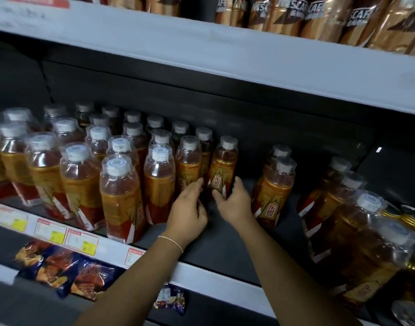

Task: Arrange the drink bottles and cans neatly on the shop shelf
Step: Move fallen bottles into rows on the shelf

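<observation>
1. Head view: your right hand (234,203) grips the lower part of an amber bottle (224,165), with the thumb on one side and the fingers on the other.
2. That bottle stands upright on the dark middle shelf (225,243), at the right end of the packed rows (84,165).
3. Your left hand (190,210) curls its fingers against the neighbouring bottle (188,163); whether it grips cannot be told.
4. Another pair of bottles (274,184) stands apart to the right.

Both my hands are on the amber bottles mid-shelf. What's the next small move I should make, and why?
Probably slide the white-capped amber plastic bottle that your right hand grips leftward, flush against the matching bottle at your left hand. It stands at the packed block's right end with a dark slit between them, and bare dark shelf floor lies to its right.
</observation>
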{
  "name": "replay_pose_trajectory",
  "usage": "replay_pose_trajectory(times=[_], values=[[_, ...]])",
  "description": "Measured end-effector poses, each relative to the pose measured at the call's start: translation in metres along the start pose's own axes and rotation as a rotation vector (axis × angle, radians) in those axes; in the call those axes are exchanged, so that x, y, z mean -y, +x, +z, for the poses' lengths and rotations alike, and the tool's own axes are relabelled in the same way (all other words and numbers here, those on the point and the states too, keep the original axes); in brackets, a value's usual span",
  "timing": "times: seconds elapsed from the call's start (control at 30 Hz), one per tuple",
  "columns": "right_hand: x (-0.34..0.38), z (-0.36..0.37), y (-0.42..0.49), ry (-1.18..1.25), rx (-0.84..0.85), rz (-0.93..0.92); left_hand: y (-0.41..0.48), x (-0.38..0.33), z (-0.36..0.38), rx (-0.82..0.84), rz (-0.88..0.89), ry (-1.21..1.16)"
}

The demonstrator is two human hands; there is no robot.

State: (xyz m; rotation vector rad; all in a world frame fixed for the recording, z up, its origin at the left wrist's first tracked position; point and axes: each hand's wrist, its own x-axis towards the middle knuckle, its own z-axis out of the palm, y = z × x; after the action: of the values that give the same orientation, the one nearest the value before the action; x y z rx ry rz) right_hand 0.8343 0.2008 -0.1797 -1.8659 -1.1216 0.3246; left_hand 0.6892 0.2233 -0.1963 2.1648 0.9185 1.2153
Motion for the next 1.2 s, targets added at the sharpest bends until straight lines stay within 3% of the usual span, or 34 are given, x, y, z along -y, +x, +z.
replay_pose_trajectory(times=[0.3, 0.63, 0.9, 1.2], values=[[-0.003, 0.008, 0.010, -0.002, -0.021, 0.053, 0.002, 0.003, 0.002, -0.002, -0.001, -0.044], [-0.020, -0.018, -0.035, -0.048, 0.034, -0.064, 0.002, 0.004, 0.002, -0.077, 0.017, -0.073], [-0.038, -0.048, -0.081, 0.094, 0.106, -0.028, -0.008, -0.010, 0.007, 0.324, 0.109, 0.040], [-0.058, -0.083, -0.108, 0.304, 0.045, 0.121, -0.027, -0.050, 0.038, 0.375, 0.081, -0.086]])
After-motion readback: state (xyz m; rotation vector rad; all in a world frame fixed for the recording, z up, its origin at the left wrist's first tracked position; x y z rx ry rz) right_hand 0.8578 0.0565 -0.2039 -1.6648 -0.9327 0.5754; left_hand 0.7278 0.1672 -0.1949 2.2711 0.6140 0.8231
